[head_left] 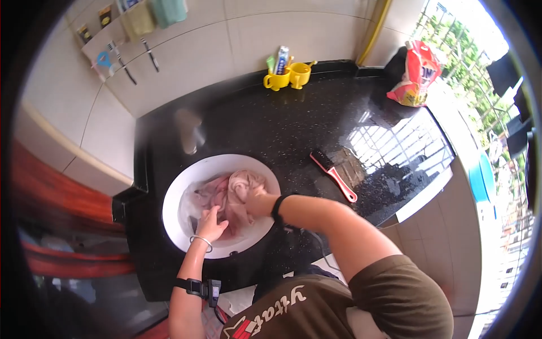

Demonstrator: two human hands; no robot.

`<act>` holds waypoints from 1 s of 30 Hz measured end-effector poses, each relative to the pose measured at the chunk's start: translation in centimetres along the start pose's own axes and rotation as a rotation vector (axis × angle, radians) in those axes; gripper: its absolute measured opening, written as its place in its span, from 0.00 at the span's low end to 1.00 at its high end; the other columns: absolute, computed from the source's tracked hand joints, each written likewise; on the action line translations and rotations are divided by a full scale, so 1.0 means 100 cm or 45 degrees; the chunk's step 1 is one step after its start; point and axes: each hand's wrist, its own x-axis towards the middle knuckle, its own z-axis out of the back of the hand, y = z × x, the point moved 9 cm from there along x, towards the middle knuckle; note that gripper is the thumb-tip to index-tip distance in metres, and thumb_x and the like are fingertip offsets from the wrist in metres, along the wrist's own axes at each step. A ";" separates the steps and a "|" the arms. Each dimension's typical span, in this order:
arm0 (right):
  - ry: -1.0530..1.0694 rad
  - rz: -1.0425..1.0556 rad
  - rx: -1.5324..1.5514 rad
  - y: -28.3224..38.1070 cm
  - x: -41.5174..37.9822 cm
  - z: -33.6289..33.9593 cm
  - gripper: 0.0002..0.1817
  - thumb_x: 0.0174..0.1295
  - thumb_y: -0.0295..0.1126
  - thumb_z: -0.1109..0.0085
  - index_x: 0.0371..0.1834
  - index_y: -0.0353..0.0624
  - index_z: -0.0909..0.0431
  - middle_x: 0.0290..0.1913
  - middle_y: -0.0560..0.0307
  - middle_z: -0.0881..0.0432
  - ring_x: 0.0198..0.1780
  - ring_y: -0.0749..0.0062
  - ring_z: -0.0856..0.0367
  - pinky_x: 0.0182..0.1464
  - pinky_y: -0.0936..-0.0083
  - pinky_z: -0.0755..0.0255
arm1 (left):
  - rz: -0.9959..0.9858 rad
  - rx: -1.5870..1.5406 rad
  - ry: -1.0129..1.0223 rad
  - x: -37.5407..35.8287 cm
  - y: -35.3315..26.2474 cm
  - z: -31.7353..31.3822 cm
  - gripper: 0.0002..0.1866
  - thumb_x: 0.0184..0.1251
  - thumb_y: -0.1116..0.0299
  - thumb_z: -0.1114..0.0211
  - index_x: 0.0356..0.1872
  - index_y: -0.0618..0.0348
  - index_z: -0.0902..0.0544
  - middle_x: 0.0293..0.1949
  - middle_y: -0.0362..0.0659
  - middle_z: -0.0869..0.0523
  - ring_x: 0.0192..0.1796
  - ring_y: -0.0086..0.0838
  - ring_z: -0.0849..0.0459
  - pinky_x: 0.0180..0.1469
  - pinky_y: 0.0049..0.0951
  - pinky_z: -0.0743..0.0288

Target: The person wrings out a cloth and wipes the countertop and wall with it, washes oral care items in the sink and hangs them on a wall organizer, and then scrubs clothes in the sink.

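A white round basin point(172, 212) set in the black counter holds cloudy water and a wet pinkish cloth point(219, 192). My left hand point(211, 225), with a bracelet at the wrist, is over the near left part of the cloth, its thumb and fingers apart. On the right side of the basin my right hand point(259, 204) is closed on the bunched cloth, its fingers partly hidden in the folds. A black band circles my right wrist.
A brush with a pink handle point(342, 185) lies on the wet black counter point(237, 124) right of the basin. Two yellow cups point(277, 81) with toothpaste stand by the wall. A red detergent bag point(416, 76) is at the back right, near a barred window.
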 end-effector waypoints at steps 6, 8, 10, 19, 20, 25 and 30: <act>-0.419 -0.032 1.113 -0.001 0.077 0.015 0.21 0.56 0.43 0.44 0.40 0.34 0.19 0.39 0.39 0.18 0.42 0.49 0.20 0.50 0.61 0.29 | 0.110 0.238 0.245 0.054 0.088 -0.016 0.58 0.48 0.66 0.32 0.72 0.53 0.67 0.71 0.63 0.55 0.73 0.52 0.53 0.71 0.37 0.49; -0.635 -0.440 2.379 -0.062 0.084 -0.025 0.21 0.51 0.42 0.40 0.43 0.36 0.21 0.35 0.33 0.20 0.44 0.47 0.21 0.50 0.54 0.29 | -0.126 0.336 0.087 0.085 0.105 -0.035 0.56 0.48 0.72 0.35 0.72 0.54 0.68 0.71 0.60 0.51 0.71 0.50 0.45 0.71 0.37 0.48; -0.861 -0.775 1.802 -0.079 0.072 -0.024 0.24 0.53 0.42 0.41 0.49 0.37 0.25 0.40 0.31 0.22 0.47 0.47 0.22 0.52 0.55 0.30 | 0.156 -0.683 -0.169 0.092 0.109 -0.020 0.55 0.50 0.75 0.38 0.72 0.52 0.69 0.70 0.55 0.48 0.67 0.47 0.37 0.69 0.39 0.43; -0.595 -0.883 1.523 -0.056 0.043 -0.036 0.28 0.57 0.43 0.45 0.59 0.39 0.31 0.52 0.41 0.23 0.55 0.52 0.24 0.56 0.58 0.31 | 0.324 -1.823 0.176 0.091 0.053 -0.022 0.18 0.68 0.59 0.45 0.51 0.61 0.24 0.43 0.45 0.18 0.45 0.33 0.19 0.50 0.39 0.25; -0.359 -0.783 0.582 -0.046 0.061 -0.010 0.27 0.57 0.38 0.47 0.59 0.36 0.32 0.50 0.43 0.21 0.53 0.51 0.22 0.55 0.56 0.30 | 0.199 -1.655 -0.044 0.080 0.040 0.014 0.16 0.68 0.62 0.44 0.51 0.61 0.24 0.42 0.44 0.18 0.44 0.30 0.19 0.49 0.33 0.24; -0.649 -0.574 1.096 -0.066 0.073 0.003 0.19 0.53 0.41 0.45 0.43 0.41 0.21 0.41 0.42 0.18 0.46 0.48 0.19 0.46 0.59 0.24 | -0.285 -0.841 -0.243 0.027 -0.013 0.135 0.15 0.68 0.63 0.43 0.46 0.66 0.21 0.35 0.44 0.17 0.40 0.28 0.19 0.45 0.28 0.27; -0.775 -0.393 1.281 -0.058 0.003 0.101 0.16 0.56 0.44 0.44 0.39 0.44 0.21 0.37 0.46 0.17 0.44 0.54 0.18 0.46 0.63 0.27 | -0.395 -0.013 -0.647 -0.030 -0.052 0.232 0.15 0.67 0.64 0.45 0.48 0.61 0.21 0.36 0.56 0.17 0.41 0.50 0.18 0.40 0.37 0.25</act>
